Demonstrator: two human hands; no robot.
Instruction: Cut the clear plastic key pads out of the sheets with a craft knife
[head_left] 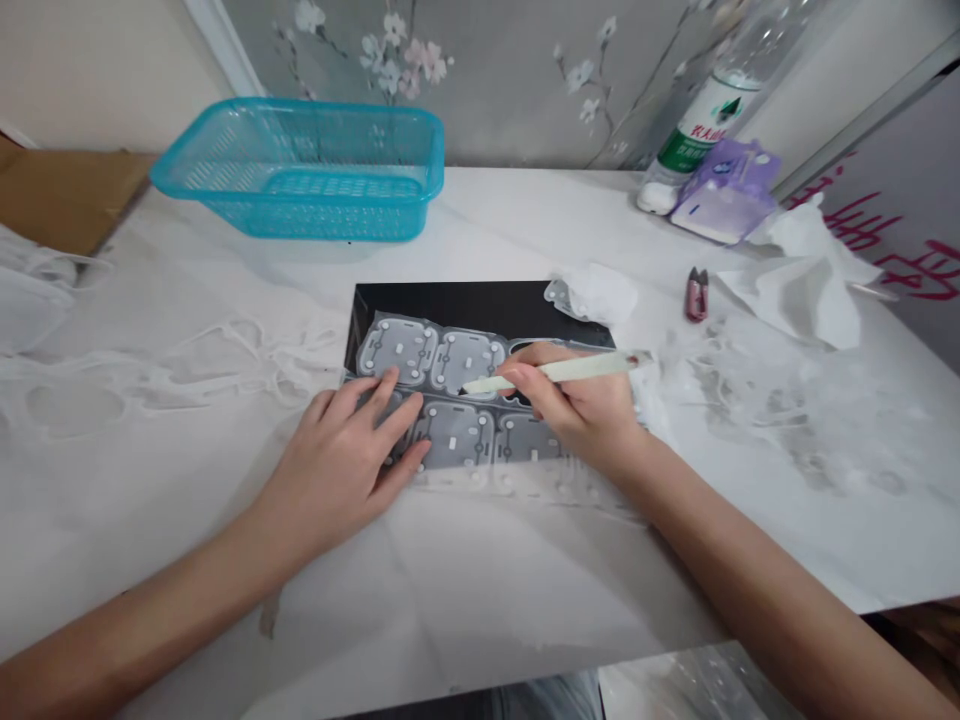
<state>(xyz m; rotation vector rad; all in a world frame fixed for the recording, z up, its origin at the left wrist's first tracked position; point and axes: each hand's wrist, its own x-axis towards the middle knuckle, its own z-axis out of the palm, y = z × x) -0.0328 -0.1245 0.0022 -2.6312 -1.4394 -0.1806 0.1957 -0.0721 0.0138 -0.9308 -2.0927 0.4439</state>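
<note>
A translucent sheet of rounded-square die-cut pieces (454,440) lies partly on a black board (450,300) and partly on the white table. With fingers spread, my left hand (349,440) rests flat on the sheet's left side. My right hand (577,405) grips a slim pale green pen-shaped tool (585,367). Its dark tip points left and down at the lower edge of an upper-row piece; whether it touches cannot be made out. Black shows through an outline just beside my right fingers. Part of the sheet's right side is hidden under that hand.
A blue plastic basket (300,215) stands at the back left. At the back right are a water bottle (701,120) and a purple tissue pack (727,190). Small red snips (697,295), crumpled white paper (806,290) and clear film scraps (810,400) lie to the right.
</note>
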